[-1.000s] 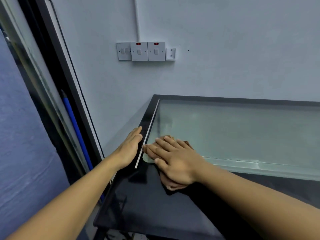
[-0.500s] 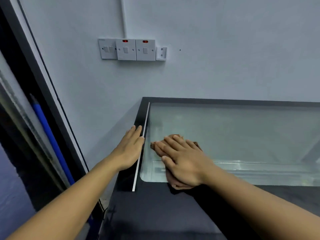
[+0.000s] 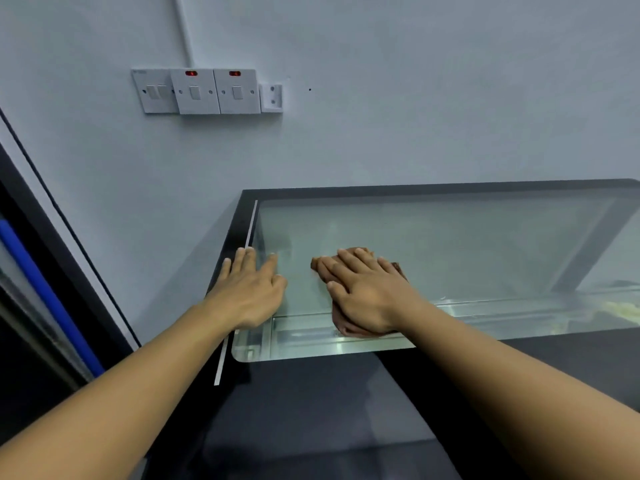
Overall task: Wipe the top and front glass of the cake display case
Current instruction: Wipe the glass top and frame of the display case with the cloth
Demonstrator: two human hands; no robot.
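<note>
The display case's top glass point(image 3: 450, 237) has a black border and fills the right half of the view. A brown cloth point(image 3: 346, 329) lies on the glass near its left front part. My right hand point(image 3: 367, 292) presses flat on the cloth with straight fingers, covering most of it. My left hand point(image 3: 247, 289) rests flat on the glass at its left edge, fingers spread, apart from the cloth. The front glass is not in view.
A grey wall point(image 3: 415, 116) rises right behind the case, with a row of white switches point(image 3: 201, 91). A dark door frame point(image 3: 69, 265) and a blue pole point(image 3: 45, 296) stand at the left. The case's black front border point(image 3: 311, 410) lies nearest me.
My right hand and the cloth have slid right along the glass, away from the left edge. My left hand has moved from the black side strip onto the glass.
</note>
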